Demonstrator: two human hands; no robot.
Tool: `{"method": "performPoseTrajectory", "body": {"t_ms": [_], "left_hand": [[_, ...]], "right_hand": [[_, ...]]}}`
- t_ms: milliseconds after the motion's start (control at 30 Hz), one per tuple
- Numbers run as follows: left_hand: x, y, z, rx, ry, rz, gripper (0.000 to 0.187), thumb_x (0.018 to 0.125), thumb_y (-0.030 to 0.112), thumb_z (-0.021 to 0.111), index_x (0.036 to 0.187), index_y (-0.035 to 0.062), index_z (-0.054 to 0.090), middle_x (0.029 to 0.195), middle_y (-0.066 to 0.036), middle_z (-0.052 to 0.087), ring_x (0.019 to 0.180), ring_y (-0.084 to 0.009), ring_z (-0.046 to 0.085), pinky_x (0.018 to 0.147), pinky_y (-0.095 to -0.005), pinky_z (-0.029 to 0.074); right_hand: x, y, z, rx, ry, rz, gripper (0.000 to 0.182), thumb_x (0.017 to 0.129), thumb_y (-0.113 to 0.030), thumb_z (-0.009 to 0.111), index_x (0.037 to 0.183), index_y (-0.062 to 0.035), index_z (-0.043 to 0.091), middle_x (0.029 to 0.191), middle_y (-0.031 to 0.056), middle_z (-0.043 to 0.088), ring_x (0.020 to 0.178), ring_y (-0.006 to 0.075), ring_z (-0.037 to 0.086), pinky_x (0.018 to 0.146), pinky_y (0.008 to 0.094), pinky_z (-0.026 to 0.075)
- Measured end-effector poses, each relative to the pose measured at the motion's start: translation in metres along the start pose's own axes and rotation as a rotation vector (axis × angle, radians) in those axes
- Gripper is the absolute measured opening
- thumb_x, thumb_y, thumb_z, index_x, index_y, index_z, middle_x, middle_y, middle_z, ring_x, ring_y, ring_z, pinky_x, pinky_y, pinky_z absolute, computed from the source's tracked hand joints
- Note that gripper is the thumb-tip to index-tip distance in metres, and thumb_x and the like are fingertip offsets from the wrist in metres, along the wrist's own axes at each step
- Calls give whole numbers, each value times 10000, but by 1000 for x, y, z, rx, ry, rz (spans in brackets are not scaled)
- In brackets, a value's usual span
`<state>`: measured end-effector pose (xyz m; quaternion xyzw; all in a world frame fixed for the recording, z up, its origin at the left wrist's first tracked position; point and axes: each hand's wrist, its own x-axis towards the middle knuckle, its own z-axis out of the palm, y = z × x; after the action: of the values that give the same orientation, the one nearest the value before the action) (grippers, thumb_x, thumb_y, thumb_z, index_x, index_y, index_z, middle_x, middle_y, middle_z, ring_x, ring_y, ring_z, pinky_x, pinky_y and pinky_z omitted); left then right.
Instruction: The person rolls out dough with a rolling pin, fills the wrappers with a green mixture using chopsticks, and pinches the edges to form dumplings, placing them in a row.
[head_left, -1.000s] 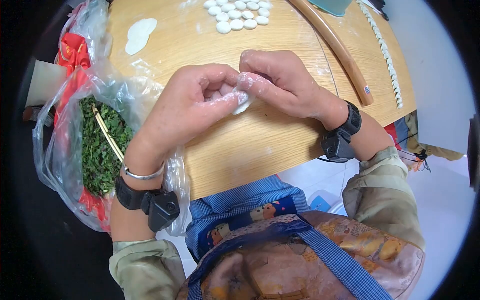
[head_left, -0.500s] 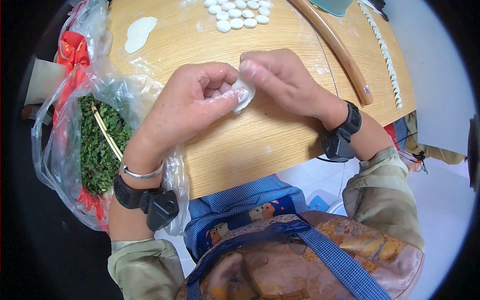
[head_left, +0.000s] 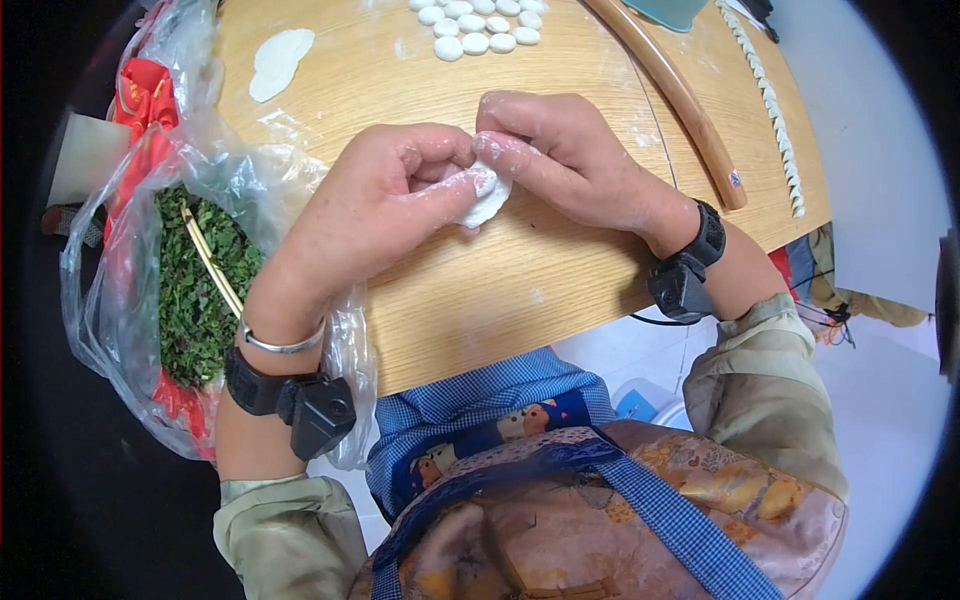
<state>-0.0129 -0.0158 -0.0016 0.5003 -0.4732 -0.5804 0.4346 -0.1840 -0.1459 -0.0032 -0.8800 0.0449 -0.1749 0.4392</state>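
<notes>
A white dumpling (head_left: pixel 488 204) is held between both hands above the wooden table (head_left: pixel 480 310). My left hand (head_left: pixel 385 195) is closed around its left side, the floury thumb lying on its face and the other fingers curled behind. At the upper edge, the thumb and bent fingers of my right hand (head_left: pixel 560 150) pinch the dough. Whatever filling is inside stays hidden. Left of my left wrist, chopsticks (head_left: pixel 213 265) rest in chopped greens (head_left: pixel 190 310) inside a clear plastic bag (head_left: pixel 88 300).
Flattened dough wrappers (head_left: pixel 280 64) lie at the back left. Several small dough discs (head_left: pixel 474 43) sit at the back middle. A long wooden rolling pin (head_left: pixel 675 100) and a row of finished dumplings (head_left: pixel 770 110) lie to the right, with a green container (head_left: pixel 668 12) behind.
My right thumb has come down onto the dumpling's upper edge, meeting the left fingertips. My left hand has barely moved.
</notes>
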Motion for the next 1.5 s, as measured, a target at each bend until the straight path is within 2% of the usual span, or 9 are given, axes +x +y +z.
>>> {"method": "performPoseTrajectory", "body": {"t_ms": [200, 333, 467, 533, 967, 1033, 1167, 1233, 1500], "left_hand": [[0, 2, 0, 16, 15, -2, 175, 967, 179, 595, 1061, 38, 640, 775, 6, 673, 586, 8, 457, 506, -161, 328], [-1, 3, 0, 12, 27, -19, 177, 969, 191, 591, 1061, 46, 636, 778, -6, 677, 581, 1, 453, 513, -162, 338], [-1, 1, 0, 5, 19, -7, 184, 974, 198, 580, 1075, 51, 624, 794, -20, 684, 587, -12, 490, 516, -157, 359], [0, 1, 0, -9, 11, 20, 186, 979, 195, 572, 1087, 49, 616, 800, -24, 686, 593, -17, 511, 519, -156, 372], [4, -5, -3, 75, 148, 147, 172, 961, 151, 608, 1073, 23, 631, 865, -3, 656, 714, -37, 567, 598, -170, 420], [3, 0, -2, 32, 170, 107, 193, 961, 179, 619, 1094, 40, 631, 846, 14, 648, 688, -25, 526, 592, -165, 391], [2, 3, -2, -24, 183, 46, 199, 966, 177, 612, 1112, 44, 626, 814, 12, 649, 666, -22, 514, 587, -160, 387], [2, 3, -2, -32, 181, 49, 201, 970, 184, 608, 1113, 44, 625, 803, 12, 650, 664, -20, 513, 587, -158, 387], [2, 3, -2, -31, 123, 38, 204, 992, 193, 586, 1125, 40, 613, 809, 1, 659, 646, -22, 514, 575, -158, 393]], "right_hand": [[0, -4, -1, 113, 31, 114, 309, 1019, -263, 488, 886, 3, 571, 709, 138, 533, 650, 228, 545, 642, 363, 449], [0, 0, 2, -16, 35, 3, 300, 1046, -222, 460, 850, -7, 530, 704, 44, 441, 665, 126, 422, 619, 285, 392], [0, 1, 2, -70, 39, -16, 303, 1052, -224, 448, 857, -8, 533, 709, 30, 460, 673, 118, 428, 622, 285, 392], [-2, 1, 0, 100, 41, 101, 290, 1015, -260, 486, 936, 2, 583, 731, 164, 549, 657, 287, 552, 642, 368, 451], [0, -1, -3, 20, 55, 52, 273, 1008, -252, 503, 908, -6, 565, 715, 160, 539, 650, 283, 547, 639, 366, 451], [-1, -1, -6, 99, 7, 134, 230, 1039, -200, 491, 913, -17, 551, 730, 6, 453, 672, 106, 423, 615, 267, 384], [0, 3, 0, 42, 66, 70, 229, 1035, -204, 497, 915, -16, 547, 728, 5, 444, 673, 103, 414, 609, 266, 378], [1, 3, 1, -20, 94, 39, 247, 1000, -236, 514, 930, -4, 560, 738, 169, 547, 670, 315, 558, 640, 384, 449], [1, 1, -1, -88, 69, 17, 259, 1007, -255, 504, 945, -10, 564, 752, 182, 564, 694, 348, 576, 650, 397, 457]]}}
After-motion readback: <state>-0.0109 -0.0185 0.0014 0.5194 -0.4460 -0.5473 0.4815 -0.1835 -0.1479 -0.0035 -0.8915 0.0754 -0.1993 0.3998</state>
